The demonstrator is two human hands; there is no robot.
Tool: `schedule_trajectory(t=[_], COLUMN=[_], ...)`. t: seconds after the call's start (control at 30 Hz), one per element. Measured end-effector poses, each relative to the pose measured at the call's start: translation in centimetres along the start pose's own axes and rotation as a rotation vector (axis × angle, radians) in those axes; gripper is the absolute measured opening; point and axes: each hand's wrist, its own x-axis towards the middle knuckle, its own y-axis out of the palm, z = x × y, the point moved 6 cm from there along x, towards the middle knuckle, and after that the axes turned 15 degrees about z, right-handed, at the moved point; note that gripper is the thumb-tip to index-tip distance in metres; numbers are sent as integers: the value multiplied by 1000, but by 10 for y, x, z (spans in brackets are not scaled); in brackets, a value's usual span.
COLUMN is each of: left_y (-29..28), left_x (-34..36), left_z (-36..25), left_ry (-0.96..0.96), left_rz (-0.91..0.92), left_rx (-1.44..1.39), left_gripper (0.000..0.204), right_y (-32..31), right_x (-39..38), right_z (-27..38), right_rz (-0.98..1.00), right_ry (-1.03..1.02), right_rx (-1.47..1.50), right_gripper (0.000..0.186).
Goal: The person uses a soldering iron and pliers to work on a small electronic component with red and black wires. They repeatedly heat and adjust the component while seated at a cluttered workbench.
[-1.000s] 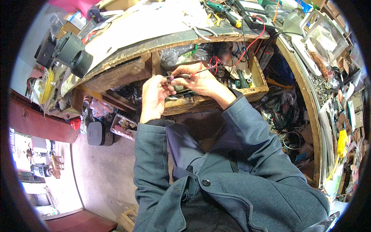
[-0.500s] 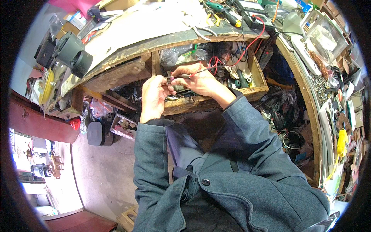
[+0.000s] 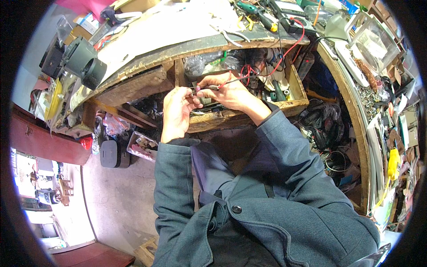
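Note:
Over the open wooden drawer (image 3: 249, 116), my two hands meet at the fingertips. My left hand (image 3: 177, 109) is closed in a pinch on something thin and small that I cannot make out. My right hand (image 3: 232, 94) is closed on a slim test probe whose tip end points toward the left fingers. A tiny pinkish piece (image 3: 197, 89) shows between the two hands; its kind is too small to tell. From the right hand the red test lead (image 3: 284, 57) loops up to a dark multimeter (image 3: 297, 23) on the bench.
Pliers (image 3: 229, 36) and a green-handled screwdriver (image 3: 260, 17) lie at the edge of the workbench (image 3: 178, 22). A dark grey cylindrical device (image 3: 84, 62) stands at its left end. A cluttered side bench (image 3: 362, 133) runs along the right. A black box (image 3: 114, 154) sits on the floor.

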Motion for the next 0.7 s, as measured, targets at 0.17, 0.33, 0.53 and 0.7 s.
schedule_trajectory(t=[0.17,0.33,0.53,0.7], left_y=[2,0,4,0], left_x=[0,-1,0,-1], left_z=[-2,0,-2,-1], left_ry=[7,26,24,35], left_rz=[-1,13,2,-9], left_rx=[2,5,4,-5], left_gripper=[14,15,11,13], right_y=[1,1,-2,1], right_x=[1,1,0,1], right_z=[-1,-2,5,1], right_rz=[-3,-11,22,40], right_ry=[-10,-22,7,16], right_rx=[30,27,-40,-7], right_gripper=[22,22,23,24])
